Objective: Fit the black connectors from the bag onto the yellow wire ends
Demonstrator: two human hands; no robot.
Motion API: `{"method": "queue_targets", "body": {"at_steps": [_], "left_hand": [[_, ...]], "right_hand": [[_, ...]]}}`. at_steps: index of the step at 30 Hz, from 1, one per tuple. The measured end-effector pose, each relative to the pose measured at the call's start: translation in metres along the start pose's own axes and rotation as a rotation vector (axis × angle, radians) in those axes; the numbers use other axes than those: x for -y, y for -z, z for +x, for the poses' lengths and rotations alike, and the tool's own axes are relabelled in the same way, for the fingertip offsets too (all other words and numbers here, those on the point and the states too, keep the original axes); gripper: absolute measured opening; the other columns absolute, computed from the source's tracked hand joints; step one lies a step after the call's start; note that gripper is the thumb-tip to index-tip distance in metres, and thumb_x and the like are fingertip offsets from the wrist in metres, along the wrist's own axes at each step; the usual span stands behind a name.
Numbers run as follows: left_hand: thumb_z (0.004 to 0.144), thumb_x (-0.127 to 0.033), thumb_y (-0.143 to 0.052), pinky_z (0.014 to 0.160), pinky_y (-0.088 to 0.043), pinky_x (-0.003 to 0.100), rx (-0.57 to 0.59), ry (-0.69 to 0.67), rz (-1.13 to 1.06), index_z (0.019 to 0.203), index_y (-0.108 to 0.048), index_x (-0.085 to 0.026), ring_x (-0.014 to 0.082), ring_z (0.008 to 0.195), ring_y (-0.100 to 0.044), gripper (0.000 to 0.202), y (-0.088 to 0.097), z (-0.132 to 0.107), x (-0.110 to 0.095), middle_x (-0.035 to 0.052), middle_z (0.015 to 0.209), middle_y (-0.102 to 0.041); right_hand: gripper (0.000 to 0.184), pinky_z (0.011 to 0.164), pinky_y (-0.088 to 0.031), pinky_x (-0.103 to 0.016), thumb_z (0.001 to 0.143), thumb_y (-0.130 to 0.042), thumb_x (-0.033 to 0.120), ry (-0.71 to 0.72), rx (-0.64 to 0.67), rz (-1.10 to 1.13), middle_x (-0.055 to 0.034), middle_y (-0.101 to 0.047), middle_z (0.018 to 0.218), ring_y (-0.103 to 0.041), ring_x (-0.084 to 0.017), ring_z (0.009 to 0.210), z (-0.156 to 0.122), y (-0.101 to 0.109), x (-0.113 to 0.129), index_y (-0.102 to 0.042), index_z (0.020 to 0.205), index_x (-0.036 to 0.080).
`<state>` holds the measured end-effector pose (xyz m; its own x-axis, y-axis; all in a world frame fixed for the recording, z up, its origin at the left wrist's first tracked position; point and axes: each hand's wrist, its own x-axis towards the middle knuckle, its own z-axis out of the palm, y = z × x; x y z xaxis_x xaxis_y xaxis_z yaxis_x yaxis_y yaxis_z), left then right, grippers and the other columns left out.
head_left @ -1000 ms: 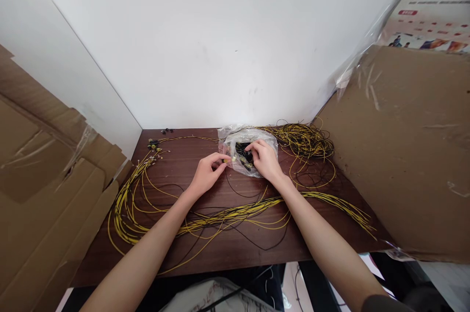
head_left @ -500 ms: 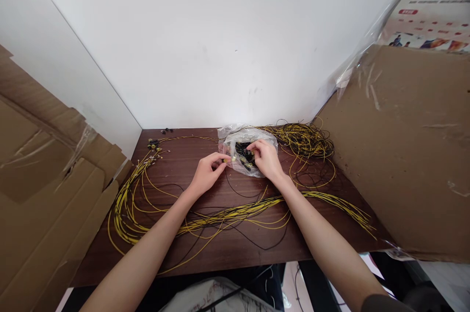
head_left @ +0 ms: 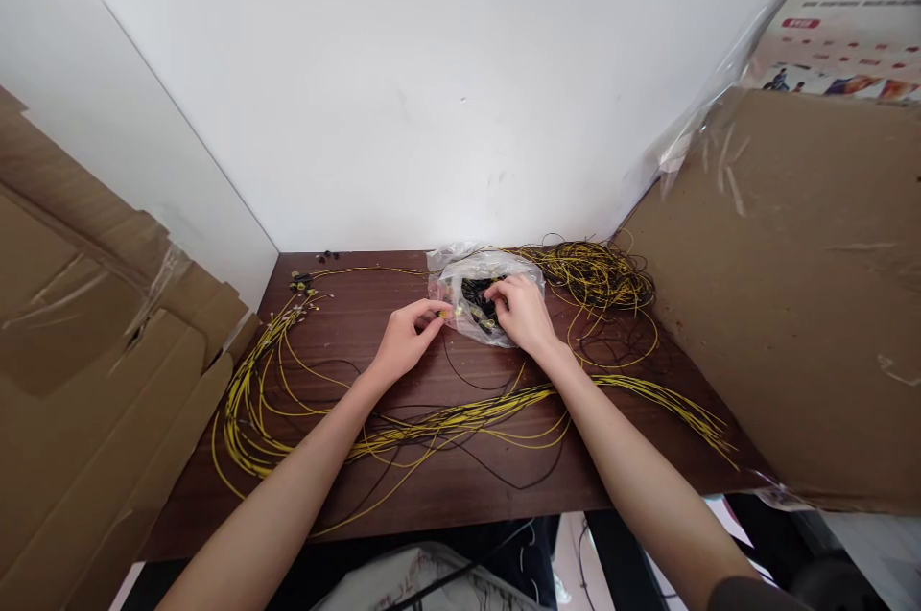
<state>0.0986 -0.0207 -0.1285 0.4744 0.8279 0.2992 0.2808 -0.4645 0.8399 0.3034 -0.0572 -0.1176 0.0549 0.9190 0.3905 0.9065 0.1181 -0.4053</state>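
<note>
A clear plastic bag (head_left: pixel 460 270) of small black parts (head_left: pixel 475 290) lies at the back middle of the dark wooden table (head_left: pixel 446 496). My left hand (head_left: pixel 407 338) pinches a small yellow wire end at the bag's left edge. My right hand (head_left: pixel 522 314) rests on the bag with its fingertips curled into the opening among the black parts; what they grip is hidden. Long yellow and black wires (head_left: pixel 446 424) run across the table beneath both forearms.
A tangled heap of yellow and black wire (head_left: pixel 597 275) sits right of the bag. Several wire ends with small connectors (head_left: pixel 298 285) lie at the back left. Cardboard sheets (head_left: pixel 86 371) lean on the left; a large cardboard panel (head_left: pixel 791 304) stands on the right. A white wall lies behind.
My right hand's fingers have shifted slightly inside the bag. My left hand has stayed in place with its pinch.
</note>
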Motion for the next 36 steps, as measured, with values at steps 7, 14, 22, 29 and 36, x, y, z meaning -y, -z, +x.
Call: {"method": "queue_targets", "body": {"at_steps": [7,14,22,29,36], "left_hand": [[0.079,-0.022,-0.053,0.063,-0.044,0.022,0.003,-0.006,0.000,0.093,-0.067,-0.014,0.0126,0.067,-0.057,0.021,0.000,0.000,-0.001,0.0048,0.080,-0.066],[0.079,-0.022,-0.053,0.063,-0.044,0.023,0.005,-0.013,0.005,0.092,-0.067,-0.014,0.0133,0.068,-0.058,0.021,0.000,0.000,0.000,0.0054,0.082,-0.067],[0.080,-0.019,-0.052,0.064,-0.043,0.022,0.011,-0.024,0.023,0.093,-0.067,-0.015,0.0125,0.068,-0.056,0.020,0.000,0.000,0.000,0.0045,0.082,-0.067],[0.080,-0.019,-0.052,0.063,-0.043,0.022,0.018,-0.027,0.021,0.093,-0.067,-0.014,0.0125,0.067,-0.056,0.021,0.000,0.000,-0.001,0.0043,0.079,-0.066],[0.079,-0.018,-0.052,0.065,-0.044,0.022,0.012,-0.032,0.011,0.091,-0.067,-0.015,0.0126,0.069,-0.057,0.020,0.000,0.000,-0.004,0.0043,0.083,-0.067]], "right_hand": [[0.015,0.085,-0.034,-0.036,0.078,-0.057,0.018,0.004,0.069,-0.071,-0.0059,-0.063,0.097,-0.049,-0.023,0.097,-0.003,-0.001,0.002,-0.069,0.087,0.021],[0.017,0.081,-0.038,-0.034,0.083,-0.051,0.017,-0.034,-0.009,0.078,-0.0049,-0.067,0.088,-0.054,-0.021,0.089,0.001,-0.001,-0.001,-0.067,0.088,0.019],[0.021,0.077,-0.036,-0.035,0.084,-0.050,0.018,-0.045,-0.026,-0.091,-0.0081,-0.057,0.082,-0.049,-0.023,0.085,-0.002,-0.002,-0.003,-0.070,0.089,0.021],[0.020,0.081,-0.035,-0.036,0.084,-0.051,0.019,-0.008,-0.069,-0.060,-0.0082,-0.056,0.090,-0.046,-0.024,0.092,-0.003,-0.002,0.002,-0.070,0.090,0.021],[0.033,0.081,-0.034,-0.037,0.087,-0.047,0.017,0.133,0.063,-0.082,-0.0083,-0.058,0.102,-0.045,-0.024,0.098,-0.006,-0.012,0.008,-0.062,0.115,0.024]]}}
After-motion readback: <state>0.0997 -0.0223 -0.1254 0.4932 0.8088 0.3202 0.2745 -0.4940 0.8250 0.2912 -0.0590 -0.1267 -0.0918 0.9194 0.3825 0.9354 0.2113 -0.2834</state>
